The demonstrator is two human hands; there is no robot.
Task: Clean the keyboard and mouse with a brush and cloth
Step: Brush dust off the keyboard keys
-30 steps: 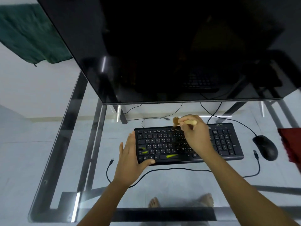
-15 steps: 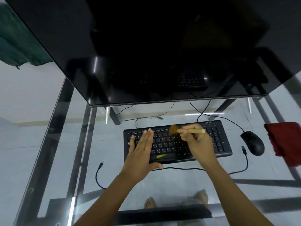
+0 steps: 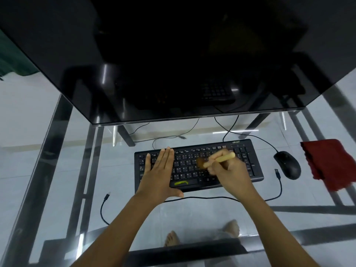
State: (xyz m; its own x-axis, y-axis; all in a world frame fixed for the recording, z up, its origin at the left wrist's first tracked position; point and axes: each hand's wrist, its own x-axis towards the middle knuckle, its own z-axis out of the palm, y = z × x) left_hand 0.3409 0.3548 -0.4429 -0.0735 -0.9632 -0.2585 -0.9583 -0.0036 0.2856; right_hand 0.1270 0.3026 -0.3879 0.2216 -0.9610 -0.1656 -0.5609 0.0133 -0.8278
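glass desk [image 3: 192, 218] | left hand [image 3: 158, 176] flat on keyboard [image 3: 248, 164] | right hand [image 3: 229, 174] grips brush [image 3: 219, 159] | mouse [image 3: 287, 165], red cloth [image 3: 331, 162] beside

Through my glass counter [image 3: 192, 214] I see pale floor tiles [image 3: 28, 116], with a dark monitor [image 3: 173, 54] looming ahead.

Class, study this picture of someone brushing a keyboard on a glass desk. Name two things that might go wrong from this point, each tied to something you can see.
1. The left hand lies flat on the keyboard, so the keys beneath it may escape the brush held in the right hand.
2. A loose cable runs along the keyboard's front edge under both wrists; a forearm might snag it and tug the mouse across the glass desk.
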